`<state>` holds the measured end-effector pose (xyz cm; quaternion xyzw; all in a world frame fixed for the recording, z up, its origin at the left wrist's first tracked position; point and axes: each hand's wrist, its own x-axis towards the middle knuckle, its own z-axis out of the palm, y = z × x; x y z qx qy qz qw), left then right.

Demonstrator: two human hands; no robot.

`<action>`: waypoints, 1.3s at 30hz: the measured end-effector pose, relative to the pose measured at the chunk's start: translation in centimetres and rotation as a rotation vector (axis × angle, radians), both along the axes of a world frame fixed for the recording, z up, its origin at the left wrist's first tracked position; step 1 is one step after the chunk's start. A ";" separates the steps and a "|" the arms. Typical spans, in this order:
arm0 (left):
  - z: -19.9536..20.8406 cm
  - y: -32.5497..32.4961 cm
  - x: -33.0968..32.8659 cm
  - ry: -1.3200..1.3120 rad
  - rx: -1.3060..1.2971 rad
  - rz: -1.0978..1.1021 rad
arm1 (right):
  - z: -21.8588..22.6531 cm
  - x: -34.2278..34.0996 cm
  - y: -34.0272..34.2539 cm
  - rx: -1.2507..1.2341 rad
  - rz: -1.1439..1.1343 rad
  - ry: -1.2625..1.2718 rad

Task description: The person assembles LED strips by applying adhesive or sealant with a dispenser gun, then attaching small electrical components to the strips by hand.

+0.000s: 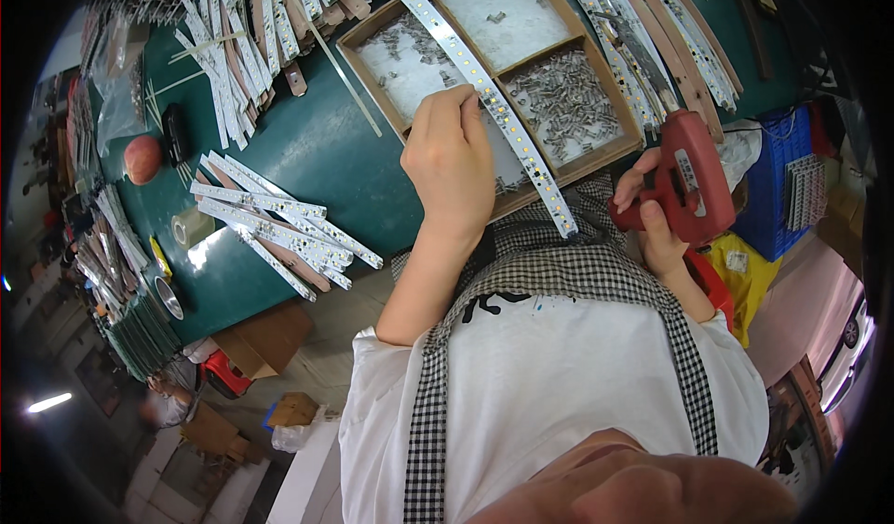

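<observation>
Head view: left hand (451, 163) presses closed fingers on a long white LED strip (484, 91) lying across a compartmented cardboard tray (372, 27) of small metal screws (564, 103). Right hand (652, 217) grips a red electric screwdriver (687, 172). More strips (279, 228) lie piled on the green worktop (321, 147).

strip (507, 119): white, smooth, glossy, with small yellow chips
drill (687, 181): red plastic, slightly glossy, dark metal bit
tray (372, 23): brown cardboard walls, matt, pale floor
screws (563, 100): grey metal, dull shine
table (321, 147): dark green, smooth, faint sheen
apron (549, 263): checked woven cloth, matt
crate (778, 189): blue plastic
</observation>
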<state>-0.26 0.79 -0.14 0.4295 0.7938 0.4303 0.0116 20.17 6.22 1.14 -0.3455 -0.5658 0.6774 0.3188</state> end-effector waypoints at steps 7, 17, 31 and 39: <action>0.1 0.2 0.1 0.063 -0.038 -0.031 | 0.1 0.2 0.0 -0.018 0.002 0.013; 0.0 -0.1 0.4 0.207 -0.123 -0.025 | -0.1 0.7 -0.2 -0.023 0.004 0.028; 1.9 -1.5 0.5 -0.088 -0.422 -0.044 | 0.1 0.4 0.1 0.054 0.027 0.014; 1.4 -1.6 0.1 -0.391 -0.320 -0.073 | -0.2 0.2 -0.5 0.066 0.078 0.114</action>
